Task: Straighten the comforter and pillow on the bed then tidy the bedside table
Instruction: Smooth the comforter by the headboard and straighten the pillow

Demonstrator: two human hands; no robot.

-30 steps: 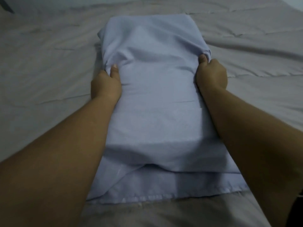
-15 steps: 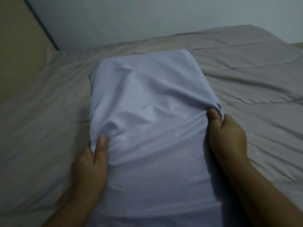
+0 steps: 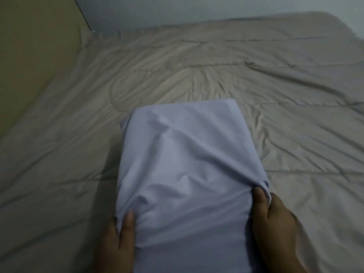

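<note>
A pale lilac pillow (image 3: pixel 187 164) lies lengthwise in front of me on the beige comforter (image 3: pixel 266 79), which is wrinkled around the pillow's far end. My left hand (image 3: pixel 118 239) pinches the pillow's left edge, thumb on top. My right hand (image 3: pixel 273 221) grips its right edge, bunching the cloth there. The pillow's near end runs out of the bottom of the view. The bedside table is not in view.
A tan headboard or wall panel (image 3: pixel 33 56) rises along the left side of the bed. A grey-white wall (image 3: pixel 197 10) stands behind the far edge. The comforter spreads wide to the right and far side.
The view has tilted up, showing more bed, the wall and the panel. The pillow and both hands sit lower in view, and creases show on the comforter where the pillow lay.
</note>
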